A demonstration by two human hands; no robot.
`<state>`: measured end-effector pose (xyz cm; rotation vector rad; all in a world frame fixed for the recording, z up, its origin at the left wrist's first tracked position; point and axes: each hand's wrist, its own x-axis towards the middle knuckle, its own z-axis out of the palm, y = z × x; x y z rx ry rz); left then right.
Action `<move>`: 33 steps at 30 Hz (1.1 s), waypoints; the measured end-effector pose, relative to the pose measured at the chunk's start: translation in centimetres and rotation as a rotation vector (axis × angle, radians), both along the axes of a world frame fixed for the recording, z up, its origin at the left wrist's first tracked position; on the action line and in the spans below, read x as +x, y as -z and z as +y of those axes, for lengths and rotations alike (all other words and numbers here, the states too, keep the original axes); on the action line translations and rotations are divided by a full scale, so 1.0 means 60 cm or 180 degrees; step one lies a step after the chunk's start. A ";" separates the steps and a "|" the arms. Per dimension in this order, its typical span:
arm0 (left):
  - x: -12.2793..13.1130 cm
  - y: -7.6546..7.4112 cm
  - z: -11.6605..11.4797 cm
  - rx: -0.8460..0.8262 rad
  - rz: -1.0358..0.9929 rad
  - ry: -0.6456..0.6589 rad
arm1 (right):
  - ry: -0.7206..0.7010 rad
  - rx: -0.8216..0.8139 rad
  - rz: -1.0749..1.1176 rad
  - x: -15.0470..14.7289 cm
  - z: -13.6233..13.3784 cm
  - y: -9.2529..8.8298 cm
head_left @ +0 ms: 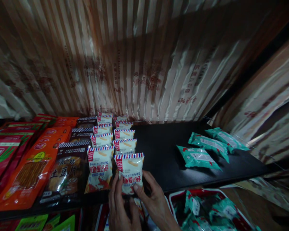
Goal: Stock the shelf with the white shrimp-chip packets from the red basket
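Note:
A small white snack bag (130, 170) with a red and blue striped top edge stands at the front of the shelf, ahead of a row of like bags (124, 144). My left hand (122, 205) lies along its lower left side, and my right hand (153, 199) grips its right side with the thumb on the front. The bag is upright between both hands. Just left of it stands a matching snack bag (100, 168), heading a second row. Parts of the left fingers are hidden behind the bag's lower edge.
Brown potato-chip bags (66, 170) and orange packets (38, 166) fill the shelf's left. Several teal packets (202, 157) lie on the black shelf (159, 154) at right. Below, a white-rimmed basket (214, 191) holds more teal packets. Striped sheeting (144, 73) hangs behind.

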<state>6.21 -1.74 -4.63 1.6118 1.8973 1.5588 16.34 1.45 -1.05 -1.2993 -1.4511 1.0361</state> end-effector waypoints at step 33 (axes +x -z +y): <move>0.005 -0.023 0.013 -0.0070 -0.0150 -0.0084 | 0.0110 0.0278 -0.0564 0.013 0.009 -0.004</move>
